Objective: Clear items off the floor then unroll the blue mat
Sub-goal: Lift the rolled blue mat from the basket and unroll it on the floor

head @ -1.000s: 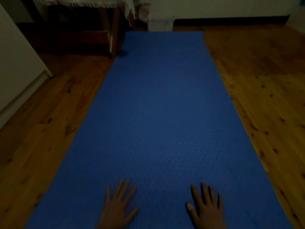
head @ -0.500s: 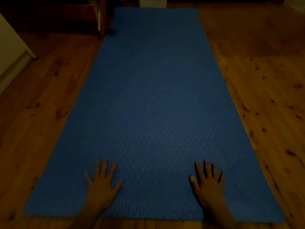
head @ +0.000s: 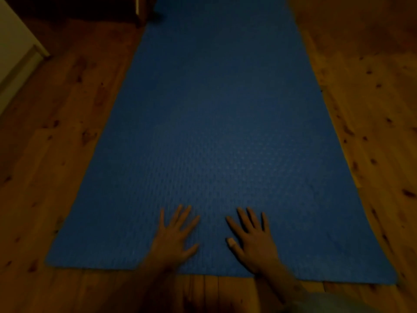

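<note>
The long blue textured foam mat (head: 216, 136) lies rolled out flat along the knotty wooden plank floor (head: 54, 168), running away from the camera, its near edge just in front of the person. Left hand (head: 173, 238) is down on the mat near that edge, fingers spread and straight, palm flat. Right hand (head: 252, 240) mirrors it just beside, fingers fanned, pressing the surface too (a pale strip, perhaps a plaster, sits on the thumb). Neither hand grips anything.

No loose items show on the boards around the mat, so the clearing looks done and this reads as the final smoothing pass. To do it well: keep both palms flat and sweep outward from the middle toward the near corners, since the right-hand near corner (head: 383, 276) seems to ripple slightly in this dim light. Press evenly rather than dragging with the fingertips, or the foam could bunch. At the far left a dark wooden furniture leg (head: 140, 12) stands just beside the mat's edge; whether it touches is too murky to tell.
</note>
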`<action>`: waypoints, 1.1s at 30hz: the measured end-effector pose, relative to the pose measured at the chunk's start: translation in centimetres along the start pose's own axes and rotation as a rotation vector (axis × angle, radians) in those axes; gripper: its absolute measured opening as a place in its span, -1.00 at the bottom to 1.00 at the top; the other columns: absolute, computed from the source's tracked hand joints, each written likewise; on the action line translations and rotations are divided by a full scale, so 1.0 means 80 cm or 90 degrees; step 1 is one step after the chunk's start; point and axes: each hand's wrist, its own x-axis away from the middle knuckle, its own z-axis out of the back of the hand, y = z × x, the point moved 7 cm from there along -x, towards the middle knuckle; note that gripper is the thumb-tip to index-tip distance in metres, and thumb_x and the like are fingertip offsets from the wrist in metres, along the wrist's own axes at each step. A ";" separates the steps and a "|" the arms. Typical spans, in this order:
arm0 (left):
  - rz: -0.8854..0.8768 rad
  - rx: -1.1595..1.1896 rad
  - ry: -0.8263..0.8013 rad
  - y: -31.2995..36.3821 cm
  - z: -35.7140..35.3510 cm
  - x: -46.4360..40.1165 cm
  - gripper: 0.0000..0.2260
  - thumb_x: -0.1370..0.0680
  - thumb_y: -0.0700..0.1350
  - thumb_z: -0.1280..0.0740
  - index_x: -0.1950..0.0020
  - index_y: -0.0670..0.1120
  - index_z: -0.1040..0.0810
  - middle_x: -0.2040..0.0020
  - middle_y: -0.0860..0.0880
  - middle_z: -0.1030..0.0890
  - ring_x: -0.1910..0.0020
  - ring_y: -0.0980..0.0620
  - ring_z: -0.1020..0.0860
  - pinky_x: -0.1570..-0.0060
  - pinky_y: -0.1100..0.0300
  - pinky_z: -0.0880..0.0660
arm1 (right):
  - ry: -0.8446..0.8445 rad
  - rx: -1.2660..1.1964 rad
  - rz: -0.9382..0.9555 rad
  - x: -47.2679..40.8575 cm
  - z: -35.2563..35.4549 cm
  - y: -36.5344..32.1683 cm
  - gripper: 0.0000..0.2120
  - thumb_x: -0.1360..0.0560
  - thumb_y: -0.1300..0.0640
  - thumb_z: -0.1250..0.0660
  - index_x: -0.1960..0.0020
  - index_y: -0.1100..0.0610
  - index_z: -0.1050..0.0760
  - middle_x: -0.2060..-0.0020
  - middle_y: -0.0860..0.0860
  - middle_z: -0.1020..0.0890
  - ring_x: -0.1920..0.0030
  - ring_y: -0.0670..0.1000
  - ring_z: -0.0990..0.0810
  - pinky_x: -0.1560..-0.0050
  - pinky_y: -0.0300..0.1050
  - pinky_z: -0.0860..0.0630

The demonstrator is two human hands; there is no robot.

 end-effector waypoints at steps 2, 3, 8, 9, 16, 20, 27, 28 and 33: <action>0.056 -0.006 -0.014 -0.044 0.004 0.012 -0.34 -0.53 0.39 0.01 -0.56 0.12 -0.14 -0.56 -0.09 -0.17 -0.55 -0.07 0.00 -0.35 -0.44 0.02 | 0.000 -0.004 -0.069 0.005 0.004 0.030 -0.41 -0.59 -0.33 0.03 -0.55 -0.14 -0.14 -0.55 0.05 -0.14 -0.54 0.16 -0.11 -0.47 0.32 0.09; 0.094 -0.001 -0.011 -0.069 0.005 0.021 -0.34 -0.53 0.40 0.05 -0.56 0.11 -0.14 -0.56 -0.09 -0.17 -0.55 -0.07 -0.02 -0.37 -0.43 0.06 | 0.006 -0.001 -0.107 0.010 0.006 0.050 -0.40 -0.59 -0.34 0.08 -0.56 -0.15 -0.09 -0.56 0.04 -0.10 -0.55 0.15 -0.06 -0.49 0.29 0.15; 0.364 0.048 0.020 -0.187 0.001 0.086 -0.20 -0.43 0.49 0.24 -0.58 0.10 0.02 -0.59 -0.01 0.08 -0.56 -0.04 0.15 -0.39 -0.33 0.28 | 0.032 -0.023 -0.328 0.039 0.016 0.146 -0.37 -0.54 -0.40 0.26 -0.56 -0.23 0.13 -0.59 0.04 0.00 -0.57 0.12 0.12 -0.49 0.22 0.30; 0.389 0.054 0.011 -0.195 -0.001 0.092 -0.19 -0.41 0.50 0.26 -0.58 0.12 0.08 -0.59 0.00 0.12 -0.56 -0.03 0.20 -0.39 -0.34 0.28 | 0.032 -0.034 -0.360 0.043 0.017 0.157 -0.36 -0.53 -0.41 0.28 -0.56 -0.23 0.14 -0.59 0.04 0.01 -0.56 0.12 0.14 -0.49 0.23 0.32; 0.414 0.089 -0.011 -0.195 0.000 0.091 -0.15 -0.37 0.53 0.29 -0.58 0.14 0.10 -0.60 -0.03 0.10 -0.56 -0.06 0.21 -0.37 -0.38 0.28 | 0.006 -0.043 -0.386 0.044 0.027 0.164 -0.35 -0.52 -0.40 0.25 -0.56 -0.22 0.15 -0.59 0.03 0.07 -0.56 0.11 0.20 -0.47 0.27 0.33; 0.422 0.124 -0.003 -0.191 0.001 0.080 -0.11 -0.36 0.55 0.25 -0.59 0.10 0.06 -0.60 -0.07 0.07 -0.55 -0.12 0.19 -0.39 -0.35 0.27 | 0.008 -0.078 -0.408 0.034 0.036 0.159 -0.33 -0.51 -0.38 0.21 -0.56 -0.18 0.04 -0.58 0.06 0.01 -0.55 0.15 0.15 -0.46 0.35 0.24; 0.419 0.069 -0.026 -0.182 -0.011 0.081 -0.13 -0.41 0.52 0.21 -0.57 0.03 0.22 -0.58 -0.08 0.21 -0.54 -0.15 0.25 -0.37 -0.36 0.32 | -0.016 -0.068 -0.393 0.032 0.027 0.167 -0.31 -0.48 -0.42 0.24 -0.55 -0.24 0.22 -0.59 0.03 0.14 -0.55 0.13 0.25 -0.46 0.32 0.31; 0.419 0.064 -0.032 -0.179 -0.012 0.083 -0.13 -0.41 0.52 0.22 -0.57 0.03 0.23 -0.58 -0.08 0.21 -0.54 -0.15 0.26 -0.38 -0.35 0.33 | -0.019 -0.073 -0.391 0.032 0.027 0.168 -0.32 -0.49 -0.42 0.22 -0.55 -0.24 0.22 -0.59 0.03 0.15 -0.55 0.12 0.26 -0.46 0.31 0.33; 0.428 0.066 -0.021 -0.182 -0.011 0.081 -0.12 -0.40 0.54 0.23 -0.56 0.04 0.23 -0.59 -0.09 0.15 -0.53 -0.12 0.29 -0.37 -0.32 0.41 | -0.023 -0.063 -0.387 0.033 0.026 0.165 -0.31 -0.50 -0.40 0.24 -0.56 -0.20 0.25 -0.58 0.03 0.18 -0.54 0.14 0.28 -0.45 0.31 0.35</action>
